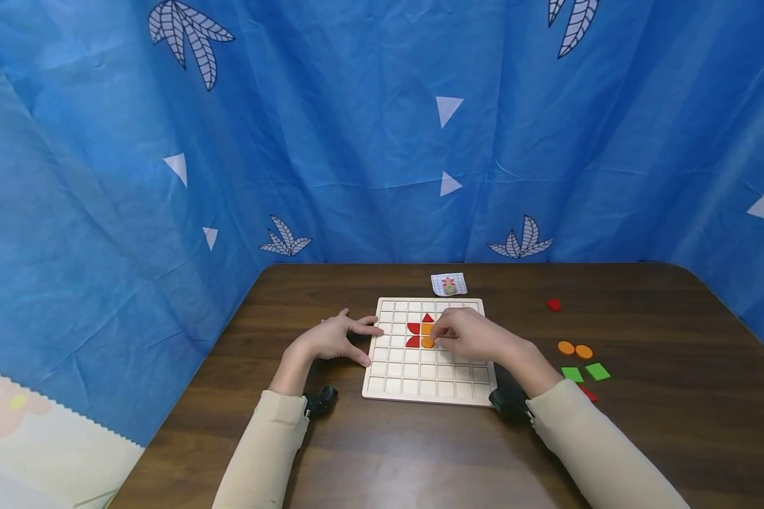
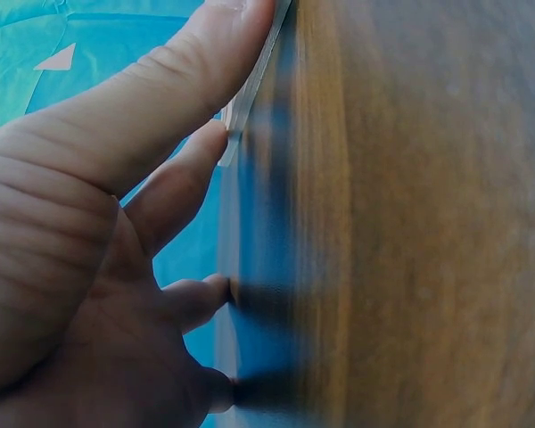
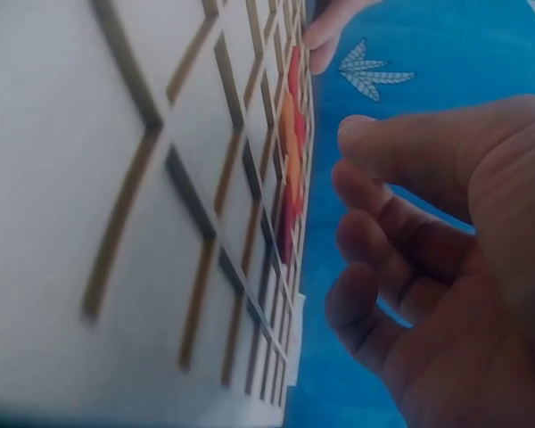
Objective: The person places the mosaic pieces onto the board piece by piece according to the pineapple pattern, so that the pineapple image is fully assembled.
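A pale grid board (image 1: 401, 387) lies on the table, its left edge touched by the thumb and a finger of my left hand (image 1: 334, 338), whose fingers are spread. Over the board's middle, my right hand (image 1: 474, 334) has loosely bent fingers beside an orange round piece (image 1: 427, 342). No piece shows between its fingertips in the right wrist view (image 3: 428, 232). An orange piece (image 1: 426, 329), a red triangle (image 1: 427, 317) and two curved red pieces (image 1: 414, 329) sit in nearby cells. My right hand may hide other cells. The left wrist view shows my left thumb (image 2: 178, 89) at the board's edge.
Behind the board lies a small card (image 1: 448, 284) with a coloured picture on a grid. To the right are a red piece (image 1: 553, 305), two orange discs (image 1: 566, 348), two green pieces (image 1: 598, 371) and a partly covered red piece (image 1: 588, 394). A blue curtain hangs behind.
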`<action>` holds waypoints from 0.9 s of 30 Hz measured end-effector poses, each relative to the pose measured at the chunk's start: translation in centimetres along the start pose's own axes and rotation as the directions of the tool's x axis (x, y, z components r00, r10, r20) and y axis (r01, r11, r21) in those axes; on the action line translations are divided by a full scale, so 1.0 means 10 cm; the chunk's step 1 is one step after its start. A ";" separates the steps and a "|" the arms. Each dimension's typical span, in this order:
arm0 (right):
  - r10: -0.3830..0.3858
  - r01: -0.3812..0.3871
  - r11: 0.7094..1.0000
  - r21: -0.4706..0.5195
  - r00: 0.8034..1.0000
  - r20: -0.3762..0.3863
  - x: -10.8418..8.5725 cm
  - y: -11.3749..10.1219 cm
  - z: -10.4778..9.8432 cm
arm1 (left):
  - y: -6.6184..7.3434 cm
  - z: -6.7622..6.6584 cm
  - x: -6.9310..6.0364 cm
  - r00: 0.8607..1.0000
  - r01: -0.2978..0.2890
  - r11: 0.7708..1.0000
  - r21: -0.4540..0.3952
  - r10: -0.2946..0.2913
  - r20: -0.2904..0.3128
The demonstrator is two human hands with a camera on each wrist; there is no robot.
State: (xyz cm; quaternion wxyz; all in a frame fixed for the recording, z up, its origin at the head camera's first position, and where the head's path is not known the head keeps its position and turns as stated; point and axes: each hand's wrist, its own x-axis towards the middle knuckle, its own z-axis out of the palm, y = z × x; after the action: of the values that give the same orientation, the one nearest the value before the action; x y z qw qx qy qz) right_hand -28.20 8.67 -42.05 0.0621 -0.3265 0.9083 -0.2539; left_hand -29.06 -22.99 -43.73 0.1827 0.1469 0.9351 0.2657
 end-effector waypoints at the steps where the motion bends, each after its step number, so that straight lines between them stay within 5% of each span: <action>1: -0.001 0.001 1.000 0.006 1.000 -0.003 -0.02 0.00 -0.02 | 0.00 0.00 0.00 1.000 0.000 1.000 -0.002 0.000 -0.001; 14: -0.021 0.021 0.999 0.040 1.000 0.000 -0.49 0.18 -0.21 | 0.00 0.00 -0.01 1.000 0.004 1.000 -0.023 -0.004 -0.005; 27: -0.047 0.050 0.997 0.060 0.998 -0.051 -1.16 0.55 -0.39 | -0.02 0.01 -0.01 1.000 0.001 1.000 -0.020 -0.002 -0.008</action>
State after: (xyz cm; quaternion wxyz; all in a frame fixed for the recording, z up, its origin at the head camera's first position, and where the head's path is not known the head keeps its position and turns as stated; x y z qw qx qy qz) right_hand -23.36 21.17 -42.05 0.0435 -0.3399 0.8932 -0.2913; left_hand -28.97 -23.11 -43.89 0.1806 0.1433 0.9332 0.2756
